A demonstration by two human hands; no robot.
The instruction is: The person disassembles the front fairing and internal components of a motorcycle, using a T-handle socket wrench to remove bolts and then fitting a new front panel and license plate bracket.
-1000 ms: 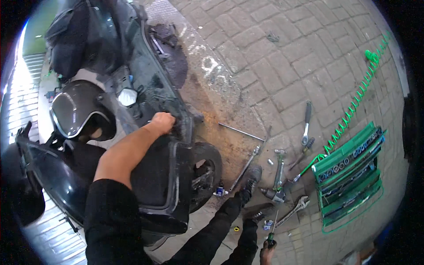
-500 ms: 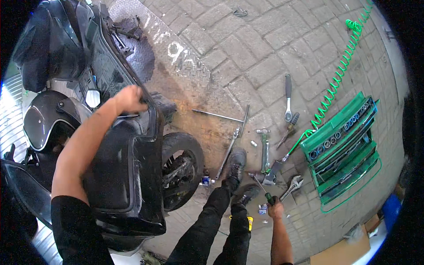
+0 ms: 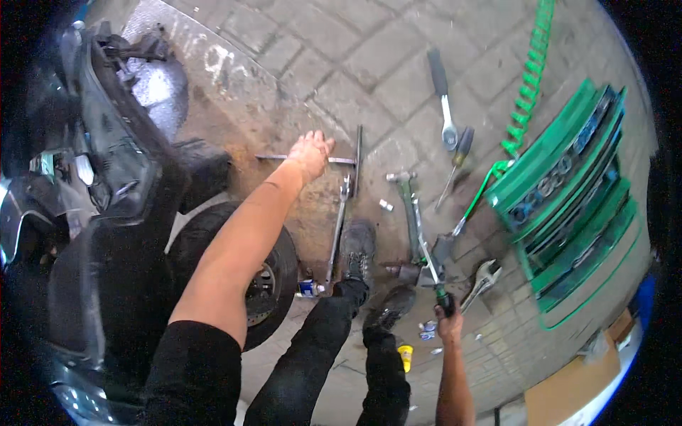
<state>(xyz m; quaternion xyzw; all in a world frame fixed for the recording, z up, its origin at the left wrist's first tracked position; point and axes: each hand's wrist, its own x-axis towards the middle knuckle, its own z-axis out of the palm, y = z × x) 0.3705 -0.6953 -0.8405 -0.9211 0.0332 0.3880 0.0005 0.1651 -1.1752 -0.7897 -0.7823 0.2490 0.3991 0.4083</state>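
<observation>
My left hand [image 3: 310,155] reaches over a metal T-bar [image 3: 268,157] on the stained floor, fingers spread. Whether it touches the bar, I cannot tell. Below lies a long wrench [image 3: 336,238]. My right hand [image 3: 448,323] grips a screwdriver [image 3: 440,291] with a green and black handle, its long shaft angled up over the air impact tool [image 3: 408,274] and hammer [image 3: 403,179]. Nearby lie a small socket [image 3: 386,205], a ratchet [image 3: 445,113], a second screwdriver [image 3: 462,149], an adjustable wrench [image 3: 484,280] and a blue-and-white container [image 3: 310,287].
A black scooter [image 3: 106,284] fills the left side, its wheel [image 3: 270,312] beside my left forearm. A green toolbox [image 3: 540,263] with sockets and a coiled green hose [image 3: 526,99] are on the right. Cardboard [image 3: 568,376] lies lower right. My legs and boots are below the tools.
My left hand has left the scooter's body, moving right to the tools with fingers now spread. My right hand has come up with the screwdriver. The view has shifted.
</observation>
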